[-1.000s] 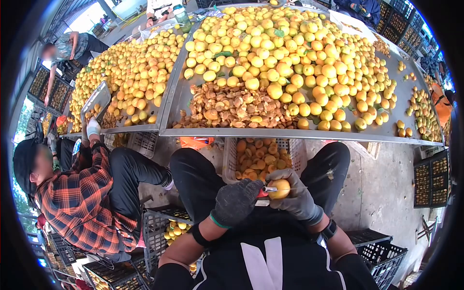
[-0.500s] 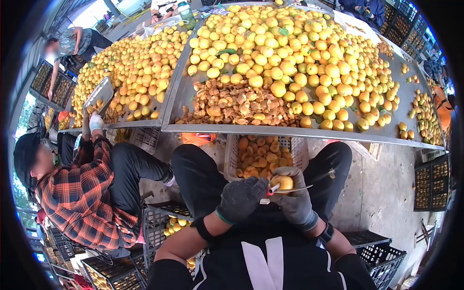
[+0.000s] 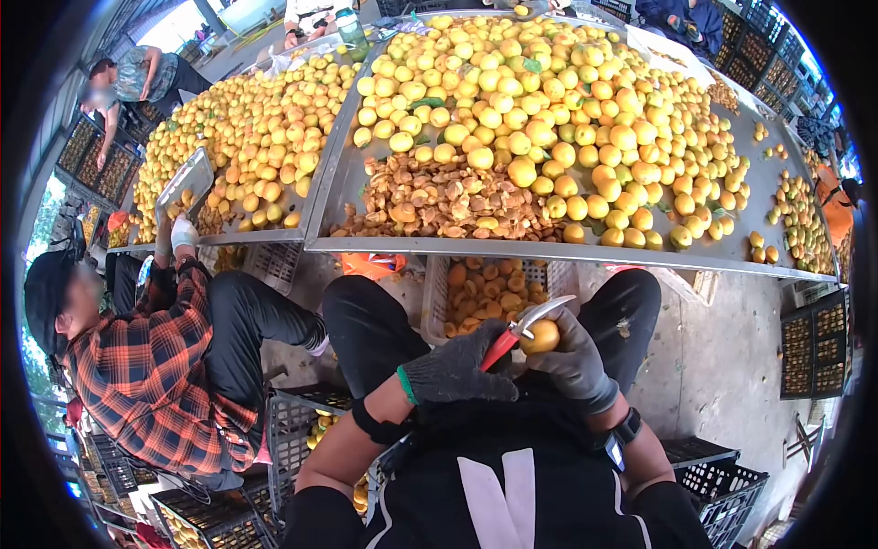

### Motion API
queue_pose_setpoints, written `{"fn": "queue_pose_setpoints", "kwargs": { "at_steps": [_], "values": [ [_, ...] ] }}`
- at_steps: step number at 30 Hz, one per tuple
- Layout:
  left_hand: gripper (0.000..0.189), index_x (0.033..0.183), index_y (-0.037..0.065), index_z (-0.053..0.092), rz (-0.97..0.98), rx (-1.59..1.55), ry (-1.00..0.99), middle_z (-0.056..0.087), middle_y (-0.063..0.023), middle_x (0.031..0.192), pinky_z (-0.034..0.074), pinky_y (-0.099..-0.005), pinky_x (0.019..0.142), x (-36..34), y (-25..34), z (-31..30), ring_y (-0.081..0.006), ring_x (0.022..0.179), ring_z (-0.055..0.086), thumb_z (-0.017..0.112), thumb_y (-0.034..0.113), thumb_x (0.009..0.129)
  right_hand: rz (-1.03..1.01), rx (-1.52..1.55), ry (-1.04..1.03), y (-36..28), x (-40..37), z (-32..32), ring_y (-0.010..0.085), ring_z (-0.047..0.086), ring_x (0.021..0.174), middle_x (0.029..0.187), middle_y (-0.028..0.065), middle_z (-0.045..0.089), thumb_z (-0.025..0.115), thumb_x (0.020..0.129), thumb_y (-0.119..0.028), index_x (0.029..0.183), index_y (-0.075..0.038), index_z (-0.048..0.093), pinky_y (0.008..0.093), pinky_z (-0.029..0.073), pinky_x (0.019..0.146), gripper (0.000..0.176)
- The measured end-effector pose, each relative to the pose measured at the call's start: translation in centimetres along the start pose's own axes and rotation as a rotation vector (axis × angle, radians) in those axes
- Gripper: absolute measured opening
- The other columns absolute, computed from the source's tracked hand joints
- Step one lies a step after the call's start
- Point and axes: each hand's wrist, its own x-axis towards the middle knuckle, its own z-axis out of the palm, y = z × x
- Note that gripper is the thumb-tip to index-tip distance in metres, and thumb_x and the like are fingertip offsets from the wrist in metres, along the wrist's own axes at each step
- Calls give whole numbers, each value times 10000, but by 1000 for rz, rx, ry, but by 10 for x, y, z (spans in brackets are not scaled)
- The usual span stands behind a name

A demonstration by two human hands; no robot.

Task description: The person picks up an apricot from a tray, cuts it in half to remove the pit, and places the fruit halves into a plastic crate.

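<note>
My left hand (image 3: pixel 462 368), in a dark grey work glove, is closed around the red handle of a knife (image 3: pixel 499 349). Its curved metal blade slants up to the right, over the top of a yellow-orange apricot (image 3: pixel 541 337). That apricot sits in the closed fingers of my right hand (image 3: pixel 582 362), also gloved in grey. Both hands are close together above my lap. Just beyond them, between my knees, stands a light plastic crate (image 3: pixel 435 297) containing apricot halves (image 3: pixel 487 291).
A metal-topped table (image 3: pixel 439 245) spans the front, heaped with whole apricots (image 3: pixel 512 119) and a pile of brown pits (image 3: pixel 448 197). On the left sits a person in a plaid shirt (image 3: pixel 169 366). Black crates (image 3: pixel 297 439) flank me, with more (image 3: pixel 727 494) at right.
The knife blade has swung from lying low across the apricot to pointing up and right above it. My left hand has turned, its fingers now extending lower beneath the handle.
</note>
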Motion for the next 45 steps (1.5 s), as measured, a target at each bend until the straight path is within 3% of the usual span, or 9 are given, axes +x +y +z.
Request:
{"fn": "queue_pose_setpoints", "kwargs": {
  "at_steps": [4, 8, 13, 22, 31, 37, 39, 41, 45],
  "values": [
    [628, 1224, 49, 393, 256, 79, 304, 570, -160, 1012, 486, -366, 753, -3, -1, 8, -280, 835, 622, 743, 331, 786, -51, 53, 25, 5, -3, 0, 132, 553, 1002, 1083, 36, 532, 677, 729, 73, 1162, -54, 484, 280, 492, 875, 491],
    [546, 1184, 46, 467, 259, 90, 462, 577, -152, 965, 483, -372, 724, -2, -3, 21, -291, 848, 598, 758, 213, 753, -17, 53, 37, -2, -9, 15, 121, 527, 1007, 1101, 38, 545, 679, 761, 33, 1183, -55, 479, 251, 445, 890, 476],
    [429, 1110, 40, 529, 304, 519, 595, 624, -174, 828, 502, -435, 631, -7, -5, 27, -382, 728, 622, 724, 227, 777, -45, 70, 14, 3, -10, 17, 108, 514, 977, 1116, 36, 540, 663, 788, 17, 1208, -48, 470, 232, 432, 872, 467],
    [277, 1028, 39, 580, 317, 582, 693, 625, -159, 858, 501, -417, 629, -9, 0, 33, -348, 739, 623, 662, 121, 777, -61, -106, -11, 0, -13, 21, 82, 493, 909, 1057, 9, 486, 650, 785, 40, 1212, -65, 465, 205, 422, 803, 477],
    [389, 1117, 44, 581, 372, 722, 641, 627, -159, 983, 509, -404, 656, -15, -15, 39, -312, 781, 627, 658, 111, 741, -55, 10, 48, 4, -18, 27, 87, 500, 904, 1085, 13, 473, 686, 804, -24, 1215, -77, 446, 211, 435, 801, 479],
    [342, 1096, 32, 582, 444, 684, 677, 632, -157, 943, 503, -409, 637, -14, -17, 44, -318, 752, 627, 633, 95, 764, -222, -193, 41, 3, -21, 38, 116, 509, 926, 1089, 36, 475, 713, 784, -43, 1195, -63, 451, 235, 435, 814, 488],
    [338, 1097, 28, 575, 467, 692, 666, 632, -161, 925, 499, -414, 624, -8, -20, 41, -320, 734, 625, 626, 106, 772, -437, -744, 215, 4, -19, 40, 152, 526, 945, 1087, 72, 480, 725, 744, -9, 1158, -38, 479, 271, 445, 828, 483],
    [334, 1098, 24, 568, 495, 702, 655, 631, -165, 906, 494, -419, 611, -1, -27, 43, -321, 715, 623, 618, 117, 781, -536, -914, 299, 11, -9, 39, 167, 537, 948, 1078, 88, 486, 723, 725, 11, 1137, -28, 492, 283, 455, 819, 474],
    [311, 1097, 13, 548, 233, 608, 609, 623, -192, 898, 487, -431, 601, 10, -23, 46, -338, 694, 616, 597, 158, 826, -600, -1174, 339, 8, 1, 30, 168, 560, 946, 1054, 84, 512, 711, 723, 37, 1100, -21, 525, 297, 483, 790, 424]
  ]
}}
